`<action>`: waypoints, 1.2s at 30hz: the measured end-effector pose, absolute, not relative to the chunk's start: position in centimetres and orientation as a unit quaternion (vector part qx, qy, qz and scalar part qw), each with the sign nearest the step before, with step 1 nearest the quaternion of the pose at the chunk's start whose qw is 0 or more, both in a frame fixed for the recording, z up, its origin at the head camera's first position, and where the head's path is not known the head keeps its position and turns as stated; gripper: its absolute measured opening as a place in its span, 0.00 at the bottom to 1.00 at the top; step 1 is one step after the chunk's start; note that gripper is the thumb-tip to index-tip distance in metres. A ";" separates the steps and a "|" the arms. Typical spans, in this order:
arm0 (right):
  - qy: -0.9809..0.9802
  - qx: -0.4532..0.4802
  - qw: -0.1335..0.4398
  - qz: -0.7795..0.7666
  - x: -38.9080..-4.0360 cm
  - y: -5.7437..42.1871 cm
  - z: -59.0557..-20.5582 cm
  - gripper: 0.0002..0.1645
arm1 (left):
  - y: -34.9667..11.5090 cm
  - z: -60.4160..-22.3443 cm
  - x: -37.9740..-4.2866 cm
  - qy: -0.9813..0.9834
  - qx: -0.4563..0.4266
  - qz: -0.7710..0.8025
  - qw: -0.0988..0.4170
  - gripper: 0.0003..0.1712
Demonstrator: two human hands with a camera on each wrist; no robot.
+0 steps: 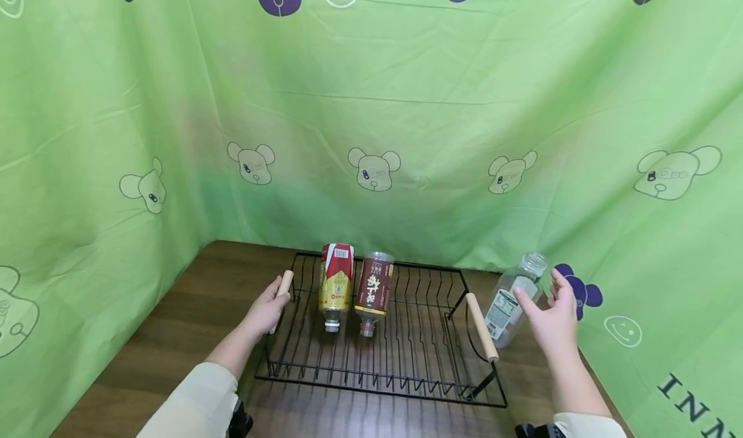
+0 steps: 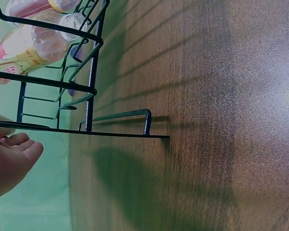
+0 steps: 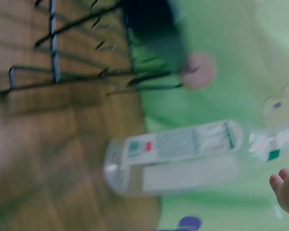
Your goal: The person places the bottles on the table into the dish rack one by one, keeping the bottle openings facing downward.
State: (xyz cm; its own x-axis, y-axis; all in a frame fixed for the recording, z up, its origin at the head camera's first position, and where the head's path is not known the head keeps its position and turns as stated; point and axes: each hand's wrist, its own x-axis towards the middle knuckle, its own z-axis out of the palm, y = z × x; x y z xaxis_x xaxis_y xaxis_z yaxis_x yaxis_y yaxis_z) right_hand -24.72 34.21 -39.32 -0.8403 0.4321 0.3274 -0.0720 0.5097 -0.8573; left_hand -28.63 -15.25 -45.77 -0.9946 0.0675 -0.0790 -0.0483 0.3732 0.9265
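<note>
My left hand holds the left wooden handle of a black wire dish rack. Two plastic bottles lie in the rack with their necks toward me: a red-and-yellow labelled bottle and a maroon-labelled bottle. Right of the rack, a clear plastic bottle with a white-and-green label stands on the table. Close beside its upper part is my right hand, thumb and fingers spread; contact cannot be made out. In the right wrist view, the clear bottle shows apart from the fingertips.
The rack's right wooden handle sits between the rack and the clear bottle. A brown wooden table lies under everything. Green printed cloth hangs behind and along both sides, close to the rack's back edge.
</note>
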 end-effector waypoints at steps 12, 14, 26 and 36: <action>-0.835 -0.154 0.243 0.469 -27.3 36.7 -43.5 0.59 | -15.2 -45.4 -28.6 0.832 0.004 0.553 0.051 0.37; -0.833 -0.162 0.235 0.473 -27.6 36.7 -43.9 0.59 | -15.2 -45.5 -28.6 0.832 0.004 0.552 0.051 0.37; -0.816 -0.170 0.217 0.509 -28.4 36.3 -45.5 0.64 | -15.2 -45.9 -28.7 0.831 -0.001 0.554 0.052 0.37; -0.817 -0.172 0.218 0.505 -28.7 36.0 -45.8 0.63 | -15.2 -46.0 -28.9 0.827 -0.002 0.560 0.045 0.37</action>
State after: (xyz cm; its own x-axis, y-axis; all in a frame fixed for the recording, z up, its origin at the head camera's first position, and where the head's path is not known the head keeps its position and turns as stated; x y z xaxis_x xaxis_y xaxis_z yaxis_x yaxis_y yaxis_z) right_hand -28.66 36.05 -45.84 -0.8453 0.5020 0.1830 0.0611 0.4311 -0.9002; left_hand -28.86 -15.19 -45.99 -0.9960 0.0470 -0.0761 -0.0531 0.3734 0.9262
